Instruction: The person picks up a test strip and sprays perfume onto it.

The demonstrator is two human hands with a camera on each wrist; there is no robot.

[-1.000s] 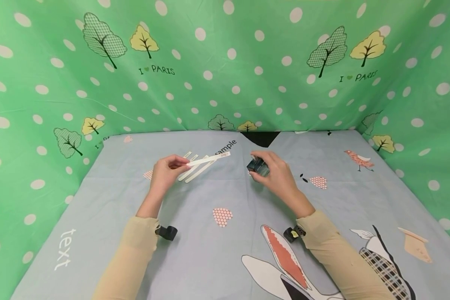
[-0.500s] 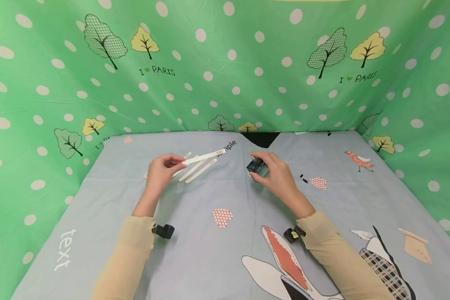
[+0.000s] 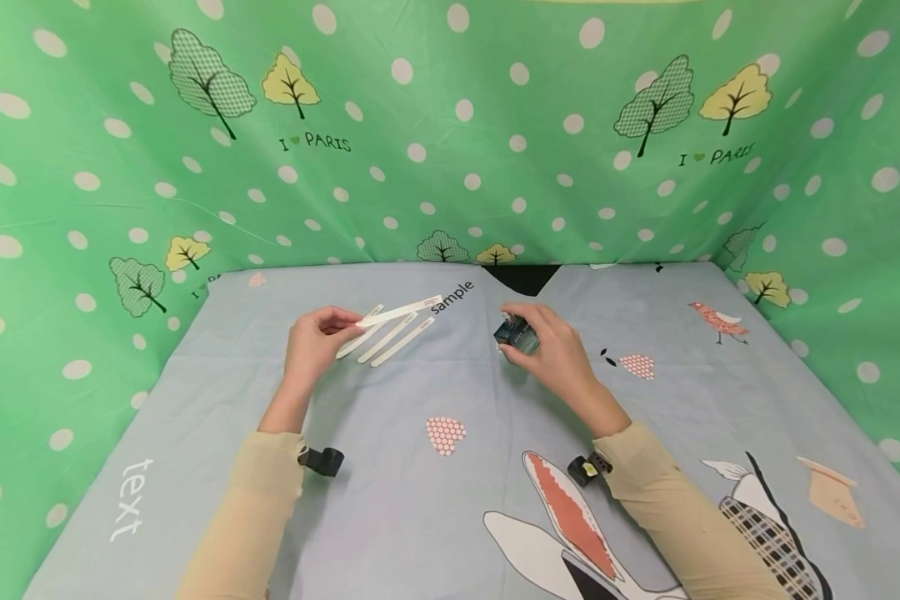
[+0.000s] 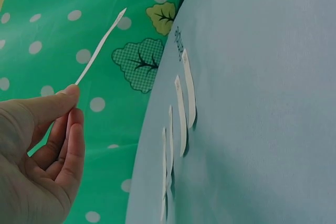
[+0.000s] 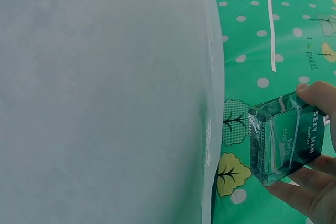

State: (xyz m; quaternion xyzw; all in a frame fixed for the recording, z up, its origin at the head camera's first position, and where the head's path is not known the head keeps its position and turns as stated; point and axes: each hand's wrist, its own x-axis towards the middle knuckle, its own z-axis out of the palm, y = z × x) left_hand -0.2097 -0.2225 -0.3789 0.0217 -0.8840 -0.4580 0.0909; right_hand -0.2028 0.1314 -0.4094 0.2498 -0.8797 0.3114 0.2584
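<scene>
My left hand [image 3: 317,346] pinches one end of a white perfume test strip [image 3: 412,308] between thumb and fingertips. Small print marks the strip's far end, which points to the right, above the table. Several similar loose strips [image 4: 181,114] lie roughly side by side on the cloth, close to that hand. On the right, my right hand [image 3: 558,350] grips a dark green glass perfume bottle [image 5: 283,140] between thumb and fingers, off the table. "SEXY MAN" and "55ml" can be read on its face in the right wrist view. Strip and bottle are apart.
A grey-blue printed cloth [image 3: 390,517] covers the table, with hearts, a bird and a rabbit drawn on it. Green dotted fabric [image 3: 450,108] hangs behind and at both sides. Each wrist carries a black strapped camera [image 3: 330,461].
My left hand has drawn back a little to the left with the strip, uncovering more of the printed word "sample". The right hand and bottle have stayed put.
</scene>
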